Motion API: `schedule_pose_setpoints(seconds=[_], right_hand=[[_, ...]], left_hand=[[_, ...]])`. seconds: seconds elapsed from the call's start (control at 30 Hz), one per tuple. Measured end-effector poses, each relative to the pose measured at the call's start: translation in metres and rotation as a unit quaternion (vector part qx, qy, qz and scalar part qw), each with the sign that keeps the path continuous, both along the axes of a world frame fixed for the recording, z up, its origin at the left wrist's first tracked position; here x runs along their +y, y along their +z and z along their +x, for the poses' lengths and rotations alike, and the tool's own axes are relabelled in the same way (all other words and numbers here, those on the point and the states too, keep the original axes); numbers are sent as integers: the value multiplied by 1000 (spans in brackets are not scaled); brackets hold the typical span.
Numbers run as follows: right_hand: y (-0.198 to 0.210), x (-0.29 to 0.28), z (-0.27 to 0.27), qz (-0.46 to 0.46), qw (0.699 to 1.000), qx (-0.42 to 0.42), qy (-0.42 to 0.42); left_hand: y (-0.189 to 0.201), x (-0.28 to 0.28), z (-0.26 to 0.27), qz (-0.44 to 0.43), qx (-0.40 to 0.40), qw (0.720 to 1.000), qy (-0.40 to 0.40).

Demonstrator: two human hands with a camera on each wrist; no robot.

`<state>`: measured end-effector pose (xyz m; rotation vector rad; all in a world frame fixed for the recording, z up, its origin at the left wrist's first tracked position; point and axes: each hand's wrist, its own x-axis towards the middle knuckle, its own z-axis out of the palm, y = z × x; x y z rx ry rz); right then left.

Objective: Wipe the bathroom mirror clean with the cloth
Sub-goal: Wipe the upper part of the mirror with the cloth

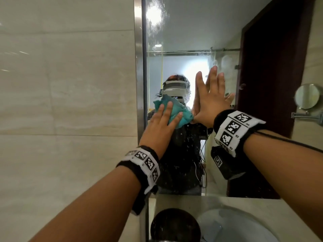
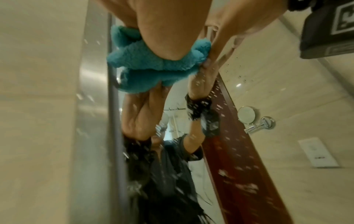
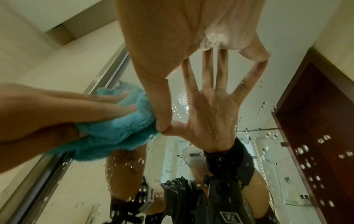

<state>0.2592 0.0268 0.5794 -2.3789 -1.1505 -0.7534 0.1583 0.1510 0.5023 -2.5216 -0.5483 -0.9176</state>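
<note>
The wall mirror (image 1: 192, 41) is speckled with water drops and has a hazy patch near its top. My left hand (image 1: 164, 123) presses a teal fluffy cloth (image 1: 176, 110) flat against the glass near the mirror's left edge, fingers straight over it. The cloth (image 2: 145, 66) bunches under my palm in the left wrist view. My right hand (image 1: 209, 98) lies flat on the glass just right of the cloth, fingers spread and pointing up. In the right wrist view its thumb tip touches the cloth (image 3: 118, 130) at the edge.
A steel frame (image 1: 139, 84) borders the mirror on the left, beside a tiled wall (image 1: 61, 84). Below are a stone counter (image 1: 279, 210), a white sink basin (image 1: 236, 227) and a dark round object (image 1: 174, 224). A round swing-arm mirror (image 1: 307, 96) juts from the right wall.
</note>
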Motion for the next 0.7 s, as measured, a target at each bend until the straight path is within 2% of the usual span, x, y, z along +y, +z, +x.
schedule_pose_setpoints(seconds=[0.07,0.13,0.2,0.27,0.33,0.43,0.5,0.6,0.7], right_hand=[[0,0,0,-8,1000,3,-7],[-1,1,1,-11,1000,9,-10],[-2,2,3,-11,1000,4,-11],[-2,1,4,-9,1000,0,-7],[-1,2,6,-6,1000,-4,-3],[0,2,4,-6,1000,-8,-6],[0,1,3,-8,1000,-10,-7],[0,1,2,-3,1000,-6,-9],[-1,1,3,-1,1000,-2,-6]], left_hand=[[26,6,-3,-14,-30,999,-9],[56,4,-4,-71,-96,993,-11],[70,-3,0,-98,-141,985,-12],[57,-4,4,-89,-152,984,-17],[23,0,4,-72,-140,987,-20],[-26,-4,-7,-70,-64,995,-8],[-40,-8,-13,-74,-14,997,8],[-22,-2,-18,-65,-5,998,1],[28,-2,-12,-94,-64,993,-8]])
